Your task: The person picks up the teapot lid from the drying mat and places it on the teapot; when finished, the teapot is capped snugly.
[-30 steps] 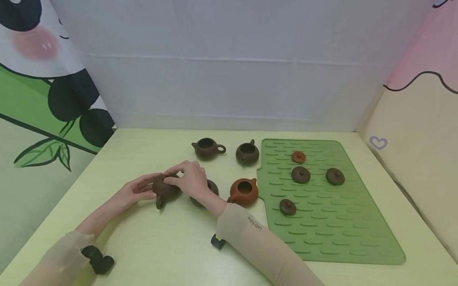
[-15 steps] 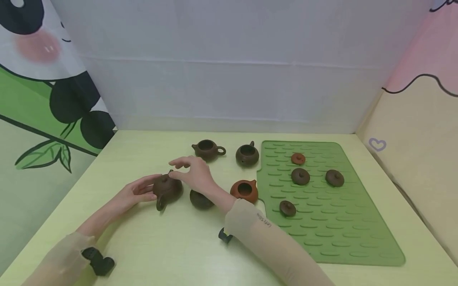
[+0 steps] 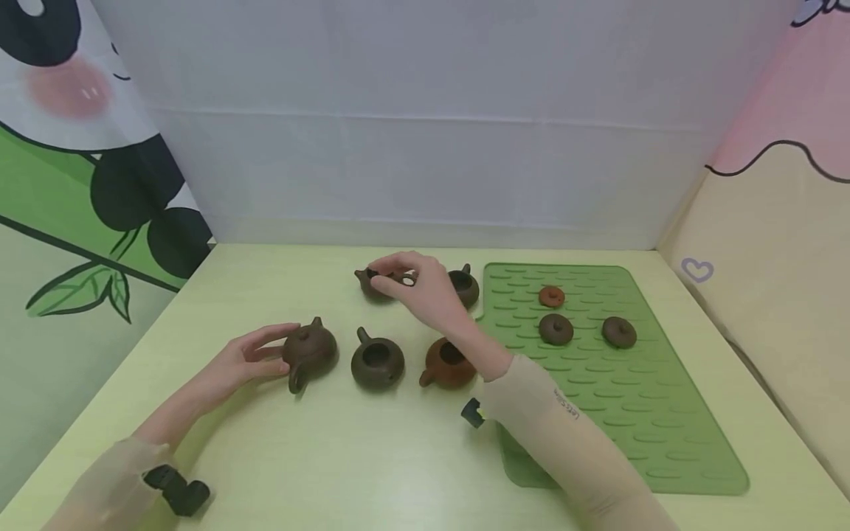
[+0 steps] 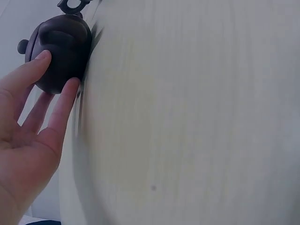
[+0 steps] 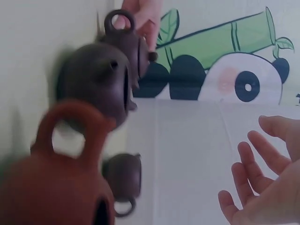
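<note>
A dark brown teapot [image 3: 313,352] with its lid on stands at the left of the table. My left hand [image 3: 242,363] holds its side, thumb on one face and fingers on the other, as the left wrist view shows. My right hand [image 3: 425,289] hangs in the air over the back row with relaxed fingers and nothing in them; in the head view it partly covers a dark lidless teapot [image 3: 373,289]. Between the lidded teapot and a reddish-brown lidless teapot [image 3: 446,366] stands another dark lidless teapot [image 3: 377,364].
One more dark lidless teapot [image 3: 467,287] stands at the back, beside the green mat [image 3: 637,420]. On the mat lie a red lid [image 3: 551,296], a dark lid [image 3: 555,330] and another dark lid [image 3: 620,332]. The right sleeve [image 3: 564,435] crosses the mat's near left part.
My right hand has let go of the lidded teapot's top and moved right and back, above the rear teapots. The left hand has stayed on the teapot. The right sleeve now hides the nearest lid.
</note>
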`<state>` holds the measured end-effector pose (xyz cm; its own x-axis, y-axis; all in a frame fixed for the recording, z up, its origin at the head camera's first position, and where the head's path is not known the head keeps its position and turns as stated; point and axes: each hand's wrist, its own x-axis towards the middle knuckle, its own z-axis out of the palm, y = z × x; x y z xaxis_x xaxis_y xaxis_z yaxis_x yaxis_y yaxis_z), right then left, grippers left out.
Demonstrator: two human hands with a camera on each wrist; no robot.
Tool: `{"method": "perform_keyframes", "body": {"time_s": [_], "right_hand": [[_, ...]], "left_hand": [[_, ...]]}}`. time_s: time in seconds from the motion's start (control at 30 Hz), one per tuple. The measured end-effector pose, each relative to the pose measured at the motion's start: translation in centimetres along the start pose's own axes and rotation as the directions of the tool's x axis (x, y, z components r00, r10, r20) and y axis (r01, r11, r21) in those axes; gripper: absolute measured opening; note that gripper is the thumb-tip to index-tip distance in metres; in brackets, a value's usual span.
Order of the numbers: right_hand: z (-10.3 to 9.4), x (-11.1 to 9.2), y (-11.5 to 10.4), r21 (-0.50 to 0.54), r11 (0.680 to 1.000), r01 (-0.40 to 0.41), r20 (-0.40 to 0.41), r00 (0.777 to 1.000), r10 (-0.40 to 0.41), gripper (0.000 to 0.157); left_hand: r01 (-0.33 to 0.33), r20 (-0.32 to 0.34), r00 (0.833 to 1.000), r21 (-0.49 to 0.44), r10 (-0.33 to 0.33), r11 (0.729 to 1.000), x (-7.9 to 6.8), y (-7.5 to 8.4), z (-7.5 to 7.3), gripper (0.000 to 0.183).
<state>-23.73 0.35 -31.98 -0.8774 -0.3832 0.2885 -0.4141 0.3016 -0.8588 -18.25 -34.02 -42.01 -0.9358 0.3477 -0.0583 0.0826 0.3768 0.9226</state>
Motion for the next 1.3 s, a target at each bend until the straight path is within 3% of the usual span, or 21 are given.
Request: {"method": "perform_keyframes", "body": {"time_s": [0.3, 0.43, 0.53, 0.67, 0.97, 1.07, 1.3], "right_hand": [[-7.0, -1.8, 0.2, -0.074, 0.996, 0.054, -0.131, 0.989, -0.063, 0.028], [-9.7, -2.8, 0.5, -0.086, 0.995, 0.048, -0.169, 0.984, -0.062, 0.029], [-11.6, -3.4, 1.1, -0.085, 0.995, 0.042, -0.211, 0.976, -0.059, 0.03], [-13.9, -4.4, 1.8, -0.075, 0.997, 0.031, -0.287, 0.957, -0.051, 0.031], [-17.4, -6.1, 4.2, -0.081, 0.997, -0.017, -0.401, 0.916, -0.017, 0.036], [-18.1, -6.5, 5.0, -0.08, 0.996, -0.027, -0.42, 0.908, -0.01, 0.036], [-18.9, -7.1, 6.4, -0.078, 0.996, 0.03, -0.461, 0.885, -0.063, 0.034]], "left_hand": [[0.006, -0.004, 1.0, 0.062, -0.006, 0.998, 0.2, 0.4, -0.1, 0.063], [0.003, -0.012, 1.0, 0.133, -0.001, 0.991, -0.2, 1.4, -0.5, 0.061], [0.0, -0.081, 0.997, 0.191, 0.016, 0.981, -0.6, 3.0, -0.7, 0.06], [-0.042, -0.181, 0.98, 0.193, 0.078, 0.98, -1.1, 5.5, -0.5, 0.059], [-0.164, -0.269, 0.94, 0.18, 0.209, 0.97, -0.9, 8.8, 3.3, 0.06], [-0.178, -0.265, 0.94, 0.153, 0.214, 0.972, -0.8, 9.3, 4.9, 0.062], [-0.151, -0.221, 0.961, 0.075, 0.164, 0.986, -0.3, 9.2, 8.4, 0.065]]}}
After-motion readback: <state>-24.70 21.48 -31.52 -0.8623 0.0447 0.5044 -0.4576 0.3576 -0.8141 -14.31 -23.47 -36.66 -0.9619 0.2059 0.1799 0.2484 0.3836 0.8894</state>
